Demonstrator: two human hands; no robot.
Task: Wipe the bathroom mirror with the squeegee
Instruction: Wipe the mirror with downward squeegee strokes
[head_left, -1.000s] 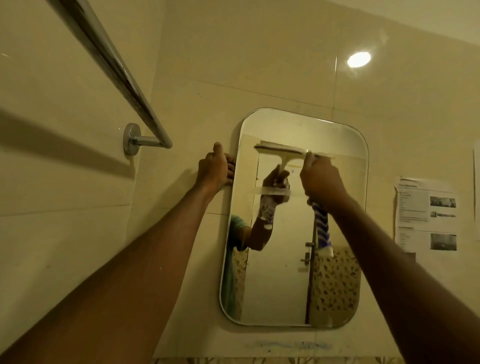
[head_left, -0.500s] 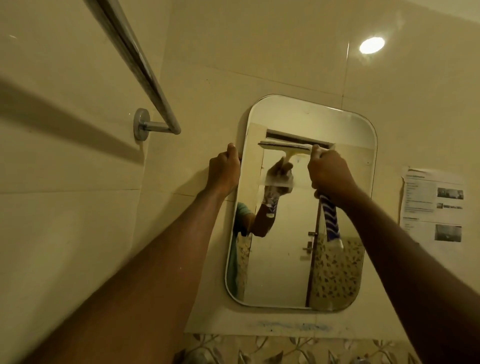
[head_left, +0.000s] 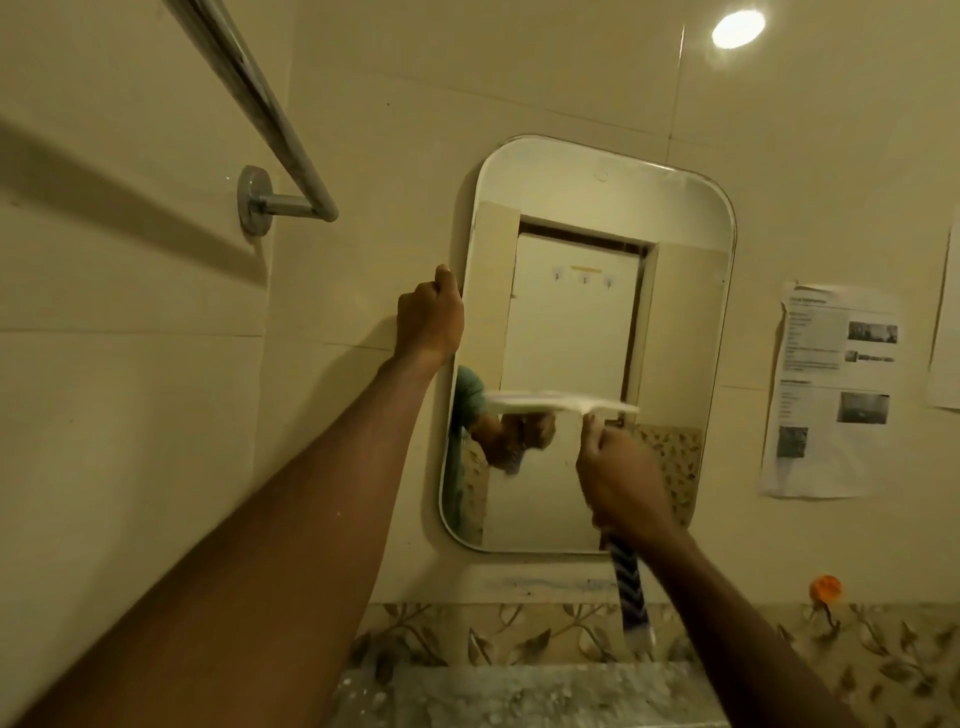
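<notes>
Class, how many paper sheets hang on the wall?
2: one printed sheet right of the mirror, a second sheet cut off at the right edge; more may lie beyond.

Mirror (head_left: 571, 322): rounded-corner rectangle, wall-mounted, upright. Squeegee (head_left: 561, 402): pale blade horizontal against glass, just below mid-height; blue-striped handle (head_left: 631, 587) angled down past mirror's bottom edge.

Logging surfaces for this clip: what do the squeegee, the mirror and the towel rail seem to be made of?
The squeegee has a pale matte head, likely plastic; the material of its blue-and-white patterned handle is unclear. The mirror is frameless glossy glass with rounded corners, giving sharp reflections. The towel rail looks like polished metal, chrome or steel, with bright streaked highlights.
</notes>
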